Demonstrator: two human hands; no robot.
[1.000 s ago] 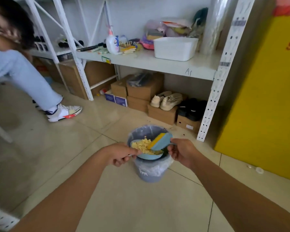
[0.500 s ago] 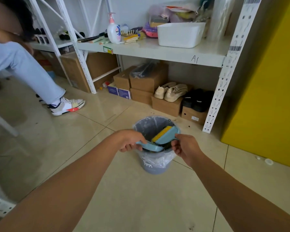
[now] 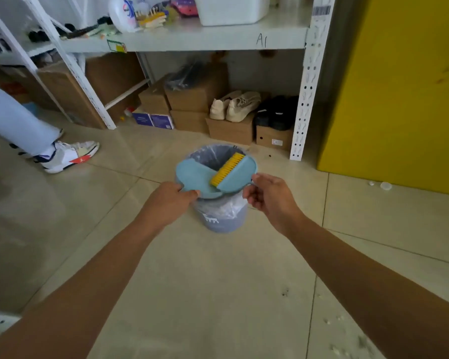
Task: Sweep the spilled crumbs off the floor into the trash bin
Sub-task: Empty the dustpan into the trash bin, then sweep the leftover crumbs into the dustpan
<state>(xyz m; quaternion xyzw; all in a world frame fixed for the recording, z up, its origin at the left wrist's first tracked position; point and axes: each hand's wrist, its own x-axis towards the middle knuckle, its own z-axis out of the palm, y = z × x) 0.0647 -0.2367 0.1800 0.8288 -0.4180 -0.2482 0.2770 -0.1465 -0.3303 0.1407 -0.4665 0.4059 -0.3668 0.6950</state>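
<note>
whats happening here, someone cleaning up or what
A person is emptying a small light blue plastic dustpan over a grey-blue trash bin lined with a clear plastic bag. The left hand holds the dustpan by its near edge, and the right hand holds a light blue hand brush with yellow bristles against it. The dustpan looks empty. A few pale crumbs are on the tiled floor at lower right.

Both forearms bare to the frame edge, no sleeves, watch or rings showing on left hand (image 3: 166, 203) or right hand (image 3: 270, 200), though fingers look slightly blurred.
</note>
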